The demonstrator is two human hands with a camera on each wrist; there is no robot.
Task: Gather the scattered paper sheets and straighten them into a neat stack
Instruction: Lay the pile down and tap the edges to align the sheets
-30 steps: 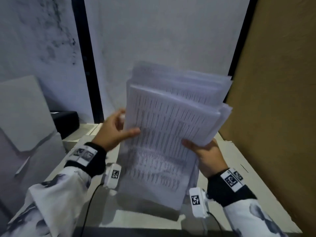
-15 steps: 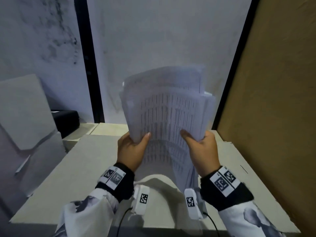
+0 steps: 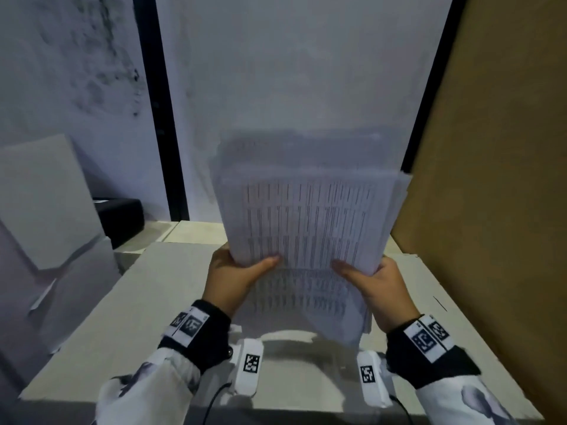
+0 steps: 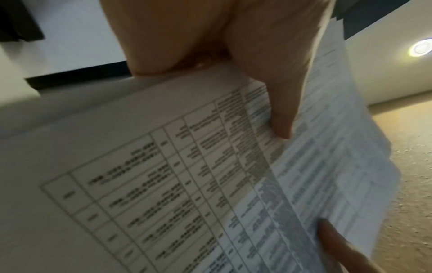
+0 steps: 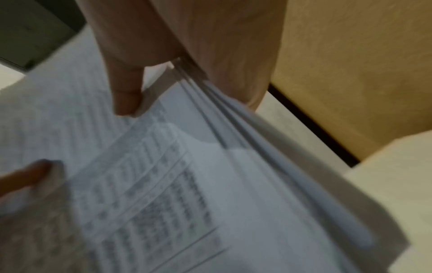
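A bundle of printed paper sheets (image 3: pixel 306 222) with table text stands nearly upright above the pale table (image 3: pixel 129 314), motion-blurred at its top. My left hand (image 3: pixel 236 271) grips its lower left side, thumb on the front sheet. My right hand (image 3: pixel 374 277) grips the lower right side the same way. The left wrist view shows the paper sheets (image 4: pixel 187 175) close up with my thumb pressed on the front page. In the right wrist view the paper sheets (image 5: pixel 187 184) fan out slightly along their edges beside my thumb. The fingers behind the bundle are hidden.
A brown board (image 3: pixel 497 179) stands close on the right. Grey cardboard boxes (image 3: pixel 46 204) lean at the left, with a black box (image 3: pixel 121 216) behind them. A white wall with a black vertical strip (image 3: pixel 165 111) closes off the back.
The bundle turned from a tilted, skewed hold to upright and square. My left hand moved in from the left to the bundle's lower left side. The sheets' edges drew closer together.
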